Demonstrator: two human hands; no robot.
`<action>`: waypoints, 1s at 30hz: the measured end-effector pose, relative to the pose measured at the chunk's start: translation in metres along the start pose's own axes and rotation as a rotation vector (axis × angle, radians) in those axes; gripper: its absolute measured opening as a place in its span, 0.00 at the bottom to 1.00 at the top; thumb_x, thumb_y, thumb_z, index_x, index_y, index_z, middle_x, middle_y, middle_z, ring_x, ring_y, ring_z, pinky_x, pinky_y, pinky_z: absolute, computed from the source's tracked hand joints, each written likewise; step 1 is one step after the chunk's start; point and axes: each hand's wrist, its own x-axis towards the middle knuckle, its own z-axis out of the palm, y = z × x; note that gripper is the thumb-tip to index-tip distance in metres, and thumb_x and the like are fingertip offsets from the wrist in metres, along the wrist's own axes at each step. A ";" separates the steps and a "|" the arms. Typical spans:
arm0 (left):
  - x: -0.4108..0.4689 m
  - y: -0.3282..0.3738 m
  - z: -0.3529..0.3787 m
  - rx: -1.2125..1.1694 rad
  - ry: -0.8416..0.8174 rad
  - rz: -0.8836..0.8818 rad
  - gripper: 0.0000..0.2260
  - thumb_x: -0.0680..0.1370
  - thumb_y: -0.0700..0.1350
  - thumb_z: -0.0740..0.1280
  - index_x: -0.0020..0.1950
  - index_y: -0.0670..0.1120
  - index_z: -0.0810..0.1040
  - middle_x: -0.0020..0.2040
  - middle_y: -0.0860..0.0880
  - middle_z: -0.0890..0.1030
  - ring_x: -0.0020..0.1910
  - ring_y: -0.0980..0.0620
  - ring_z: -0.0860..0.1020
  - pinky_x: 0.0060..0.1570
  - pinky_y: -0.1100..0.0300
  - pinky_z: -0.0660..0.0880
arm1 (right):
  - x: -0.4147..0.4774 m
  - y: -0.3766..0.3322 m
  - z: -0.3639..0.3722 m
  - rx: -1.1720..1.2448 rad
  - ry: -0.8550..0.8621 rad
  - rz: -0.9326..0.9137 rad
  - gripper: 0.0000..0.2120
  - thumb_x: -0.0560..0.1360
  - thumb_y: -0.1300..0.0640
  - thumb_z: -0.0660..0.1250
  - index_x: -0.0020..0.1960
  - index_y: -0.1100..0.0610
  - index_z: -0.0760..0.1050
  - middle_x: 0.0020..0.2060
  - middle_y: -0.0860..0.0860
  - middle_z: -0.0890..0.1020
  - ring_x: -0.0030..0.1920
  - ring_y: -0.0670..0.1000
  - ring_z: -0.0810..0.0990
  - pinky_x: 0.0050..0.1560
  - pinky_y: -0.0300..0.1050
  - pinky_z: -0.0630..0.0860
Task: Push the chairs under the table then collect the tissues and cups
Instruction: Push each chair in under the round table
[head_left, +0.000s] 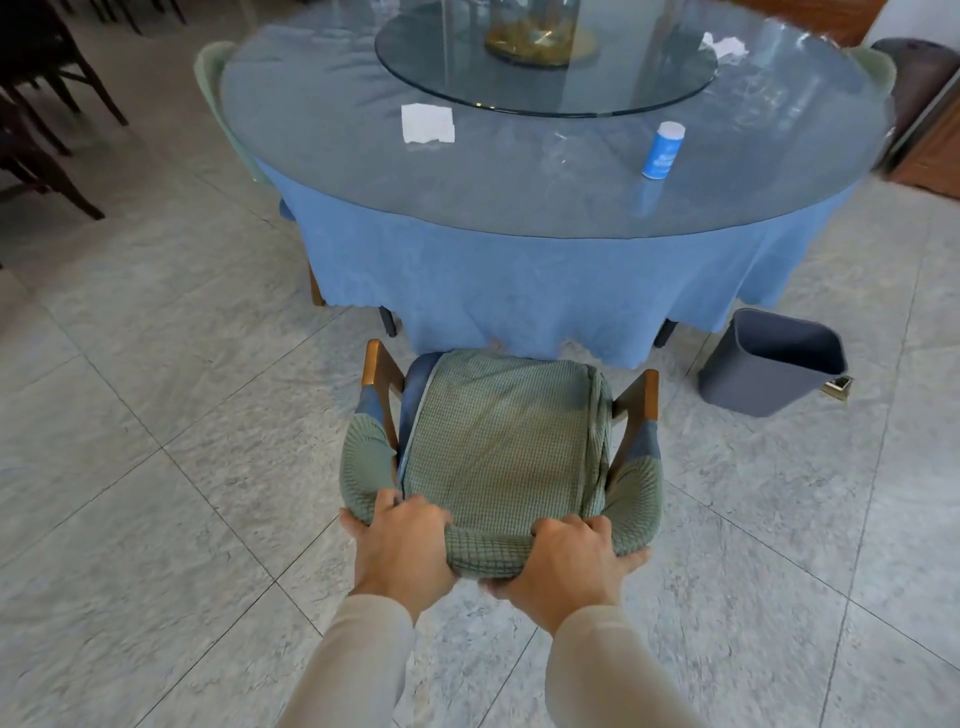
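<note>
At the near edge of the head view, a green-covered chair (498, 447) stands on the tiled floor (156, 415) facing the round table (519, 182). Its seat front lies just beside the hem of the blue tablecloth (519, 280), and the seat is not under the table. Left hand (400, 545) grips the left part of the backrest top, fingers curled over the fabric cover and thumb against the outer face. Right hand (566, 561) grips the right part of the same rail in like manner, fingers wrapped over the top and bunching the cover. Both forearms wear pale sleeves. On the glass tabletop, a flat white tissue (427, 123) lies left of centre, near the rim of the glass turntable (649, 98). A crumpled tissue (724, 45) lies at the far right, at the turntable's edge. A blue-and-white cup (662, 150) stands on the right side, well apart from both tissues. A glass vessel (535, 31) occupies the turntable's centre; its contents cannot be made out. Two further green-covered chairs are tucked against the table, one at left (218, 88) and one at right (878, 67). A grey bin (769, 364) sits on the floor near the cloth's right hem. Dark wooden chairs (41, 104) stand at far left.
</note>
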 end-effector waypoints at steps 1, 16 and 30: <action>0.009 0.001 -0.003 0.010 0.008 -0.001 0.08 0.70 0.55 0.71 0.47 0.56 0.80 0.46 0.57 0.76 0.62 0.48 0.66 0.65 0.25 0.57 | 0.008 -0.002 -0.004 -0.014 0.006 -0.003 0.34 0.60 0.23 0.69 0.56 0.46 0.77 0.56 0.45 0.76 0.68 0.56 0.66 0.66 0.82 0.51; 0.177 0.010 -0.066 0.031 0.056 0.052 0.11 0.71 0.58 0.71 0.49 0.55 0.80 0.49 0.55 0.76 0.62 0.46 0.67 0.65 0.27 0.61 | 0.156 -0.041 -0.084 -0.083 0.083 -0.025 0.33 0.60 0.21 0.65 0.51 0.45 0.78 0.50 0.45 0.78 0.63 0.55 0.71 0.67 0.79 0.52; 0.322 0.021 -0.110 -0.081 0.164 0.154 0.53 0.70 0.53 0.76 0.78 0.64 0.37 0.80 0.49 0.33 0.77 0.37 0.32 0.66 0.21 0.52 | 0.290 -0.066 -0.135 0.090 0.328 -0.020 0.70 0.53 0.24 0.74 0.75 0.35 0.26 0.79 0.60 0.39 0.79 0.64 0.40 0.70 0.78 0.49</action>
